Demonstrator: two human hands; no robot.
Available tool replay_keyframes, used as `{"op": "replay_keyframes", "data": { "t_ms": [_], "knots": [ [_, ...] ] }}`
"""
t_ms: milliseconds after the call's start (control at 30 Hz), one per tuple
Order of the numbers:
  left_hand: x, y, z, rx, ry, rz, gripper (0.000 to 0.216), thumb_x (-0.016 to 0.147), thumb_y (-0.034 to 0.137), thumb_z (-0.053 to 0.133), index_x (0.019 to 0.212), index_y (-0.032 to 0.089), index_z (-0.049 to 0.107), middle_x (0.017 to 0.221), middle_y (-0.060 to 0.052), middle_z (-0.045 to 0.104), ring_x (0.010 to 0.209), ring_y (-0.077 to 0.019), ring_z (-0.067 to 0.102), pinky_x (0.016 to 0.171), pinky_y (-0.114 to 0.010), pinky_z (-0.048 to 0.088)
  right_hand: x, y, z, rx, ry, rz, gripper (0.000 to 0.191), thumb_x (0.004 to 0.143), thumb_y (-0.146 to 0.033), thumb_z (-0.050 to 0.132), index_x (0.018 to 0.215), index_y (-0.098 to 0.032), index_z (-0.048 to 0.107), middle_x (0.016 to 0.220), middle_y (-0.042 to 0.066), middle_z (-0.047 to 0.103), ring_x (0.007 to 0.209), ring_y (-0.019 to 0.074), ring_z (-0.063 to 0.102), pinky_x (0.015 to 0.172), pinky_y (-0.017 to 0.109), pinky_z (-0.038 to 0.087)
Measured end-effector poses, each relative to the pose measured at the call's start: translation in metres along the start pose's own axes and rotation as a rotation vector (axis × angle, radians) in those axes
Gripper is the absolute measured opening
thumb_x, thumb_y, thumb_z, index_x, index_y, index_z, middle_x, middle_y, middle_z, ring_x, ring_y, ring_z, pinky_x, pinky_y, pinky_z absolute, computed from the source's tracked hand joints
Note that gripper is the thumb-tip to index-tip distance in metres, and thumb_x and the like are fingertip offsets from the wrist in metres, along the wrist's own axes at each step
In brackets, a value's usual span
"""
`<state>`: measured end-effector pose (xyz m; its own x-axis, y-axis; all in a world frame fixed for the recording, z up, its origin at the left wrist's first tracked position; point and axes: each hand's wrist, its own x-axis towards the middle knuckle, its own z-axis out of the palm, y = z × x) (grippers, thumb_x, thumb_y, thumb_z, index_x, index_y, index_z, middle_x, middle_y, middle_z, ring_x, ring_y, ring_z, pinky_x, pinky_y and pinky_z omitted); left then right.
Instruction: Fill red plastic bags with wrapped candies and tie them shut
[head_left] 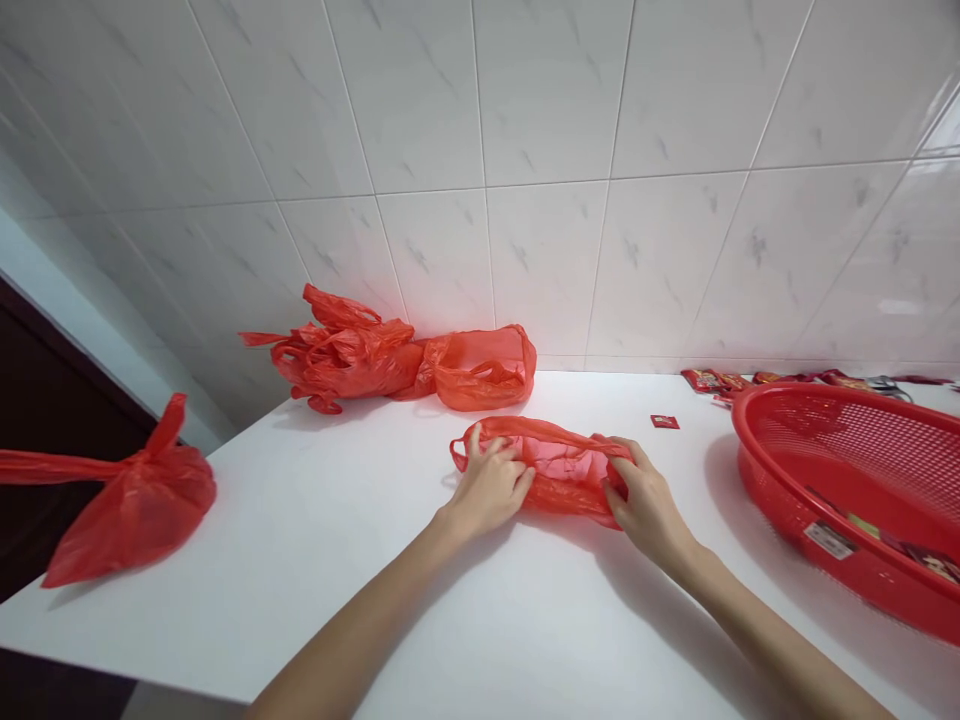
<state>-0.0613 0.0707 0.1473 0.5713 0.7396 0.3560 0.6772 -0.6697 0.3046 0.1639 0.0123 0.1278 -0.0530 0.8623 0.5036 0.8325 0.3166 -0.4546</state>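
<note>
A red plastic bag [551, 462] lies on the white table [315, 540] in front of me, its mouth spread open. My left hand [489, 488] grips the bag's left edge with fingers curled into the plastic. My right hand [646, 500] pinches the bag's right edge. Both hands pull the opening apart between them.
A red mesh basket [847, 480] with a few packets inside stands at the right. Two or three filled red bags [405, 360] sit against the tiled wall. Another tied red bag [127, 500] lies at the table's left edge. A small red packet [664, 422] lies near the wall.
</note>
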Motion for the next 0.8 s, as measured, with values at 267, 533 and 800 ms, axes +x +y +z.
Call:
{"op": "replay_keyframes", "data": {
  "t_ms": [267, 533, 800],
  "knots": [
    [-0.007, -0.016, -0.001, -0.055, -0.020, -0.183, 0.046, 0.065, 0.012, 0.059, 0.034, 0.019, 0.025, 0.035, 0.007, 0.030, 0.042, -0.0101, 0.039, 0.119, -0.068, 0.001, 0.003, 0.013, -0.019, -0.613, -0.182, 0.231, 0.036, 0.072, 0.001, 0.045, 0.092, -0.018, 0.066, 0.157, 0.021, 0.035, 0.079, 0.0293, 0.070, 0.060, 0.042, 0.051],
    [-0.007, -0.001, -0.002, -0.054, -0.037, -0.025, 0.020, 0.076, 0.013, 0.054, 0.061, 0.022, 0.062, 0.075, -0.002, 0.070, 0.094, -0.0252, 0.066, 0.120, -0.069, -0.005, 0.007, 0.019, -0.024, -0.319, -0.223, 0.070, 0.045, 0.090, -0.026, 0.055, 0.135, -0.020, 0.062, 0.157, 0.023, 0.037, 0.144, 0.0403, 0.038, 0.109, 0.063, 0.035],
    [-0.001, -0.010, 0.011, -0.041, -0.211, 0.154, 0.046, 0.079, -0.001, 0.041, 0.109, 0.020, 0.068, 0.108, -0.006, 0.074, 0.118, -0.0240, 0.062, 0.126, -0.060, 0.009, 0.004, 0.015, -0.001, -0.171, -0.396, 0.144, 0.040, 0.101, -0.040, 0.042, 0.128, -0.023, 0.066, 0.144, 0.018, 0.051, 0.128, 0.0321, 0.054, 0.109, 0.061, 0.034]
  ]
}}
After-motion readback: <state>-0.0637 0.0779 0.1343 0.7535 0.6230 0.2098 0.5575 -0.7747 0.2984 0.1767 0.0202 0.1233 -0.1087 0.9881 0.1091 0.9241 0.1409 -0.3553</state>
